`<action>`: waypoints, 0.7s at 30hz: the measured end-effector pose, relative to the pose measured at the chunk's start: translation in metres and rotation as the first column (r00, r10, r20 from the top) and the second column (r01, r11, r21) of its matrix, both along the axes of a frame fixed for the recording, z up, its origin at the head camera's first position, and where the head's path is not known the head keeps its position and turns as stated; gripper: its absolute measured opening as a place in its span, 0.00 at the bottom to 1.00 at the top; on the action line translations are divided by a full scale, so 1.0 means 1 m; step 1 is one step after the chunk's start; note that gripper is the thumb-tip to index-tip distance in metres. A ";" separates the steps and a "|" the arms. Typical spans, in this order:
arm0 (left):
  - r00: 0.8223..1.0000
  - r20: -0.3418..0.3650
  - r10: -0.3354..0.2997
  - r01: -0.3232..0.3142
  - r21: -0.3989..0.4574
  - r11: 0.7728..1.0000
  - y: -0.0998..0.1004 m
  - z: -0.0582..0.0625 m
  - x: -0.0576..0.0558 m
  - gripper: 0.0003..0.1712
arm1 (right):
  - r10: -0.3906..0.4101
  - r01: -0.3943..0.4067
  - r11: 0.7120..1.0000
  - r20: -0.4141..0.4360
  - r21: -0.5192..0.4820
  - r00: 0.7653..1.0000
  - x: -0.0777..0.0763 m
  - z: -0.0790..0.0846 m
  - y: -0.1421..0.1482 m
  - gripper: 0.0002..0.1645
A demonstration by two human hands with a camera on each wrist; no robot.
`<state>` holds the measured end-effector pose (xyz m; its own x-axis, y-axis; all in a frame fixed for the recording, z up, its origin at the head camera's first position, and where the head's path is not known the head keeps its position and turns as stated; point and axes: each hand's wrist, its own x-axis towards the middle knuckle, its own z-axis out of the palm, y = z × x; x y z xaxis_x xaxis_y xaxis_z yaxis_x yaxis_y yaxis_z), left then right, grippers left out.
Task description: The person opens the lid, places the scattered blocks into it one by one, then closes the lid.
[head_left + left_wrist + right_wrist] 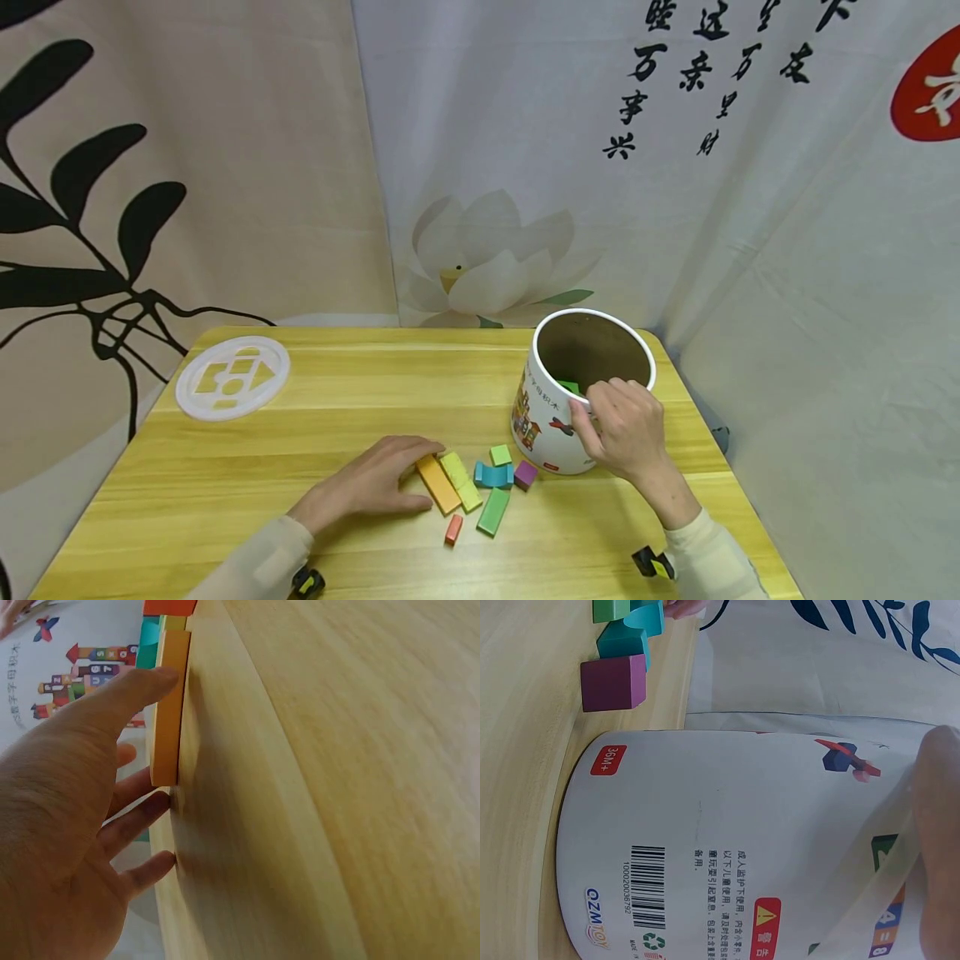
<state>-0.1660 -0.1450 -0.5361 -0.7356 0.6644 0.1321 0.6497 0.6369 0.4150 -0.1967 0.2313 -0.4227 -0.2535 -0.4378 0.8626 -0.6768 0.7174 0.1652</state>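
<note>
The orange rectangular block (pixel 438 484) lies toward the near edge of the table (pixel 360 392), beside the loosely spread left hand (pixel 378 477). The right hand (pixel 624 427) grips the rim of the white printed bucket (pixel 546 421) near the right edge.

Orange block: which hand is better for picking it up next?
Probably the left hand: it's close beside the orange block, while the right hand is farther away, gripping the white bucket by its rim.

pale printed cloth (pixel 480 108) behind a wooden table (pixel 390 375)
</note>
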 end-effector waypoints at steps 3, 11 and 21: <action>1.000 -0.018 0.002 -0.002 0.003 1.000 -0.002 0.000 0.001 0.38 | 0.000 0.000 1.000 0.001 0.000 1.000 0.000 0.000 0.000 0.25; 0.999 -0.012 -0.041 0.041 0.017 0.999 -0.003 0.000 0.005 0.21 | 0.003 -0.003 1.000 -0.004 -0.001 1.000 0.000 0.000 0.000 0.25; 0.995 -0.028 -0.100 0.100 0.018 0.995 -0.002 0.000 0.010 0.14 | 0.000 0.000 1.000 -0.002 -0.006 1.000 0.001 0.000 -0.001 0.25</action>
<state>-0.1562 -0.1474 -0.5361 -0.6616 0.7315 0.1650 0.7211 0.5601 0.4079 -0.1960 0.2304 -0.4227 -0.2520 -0.4323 0.8658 -0.6764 0.7185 0.1619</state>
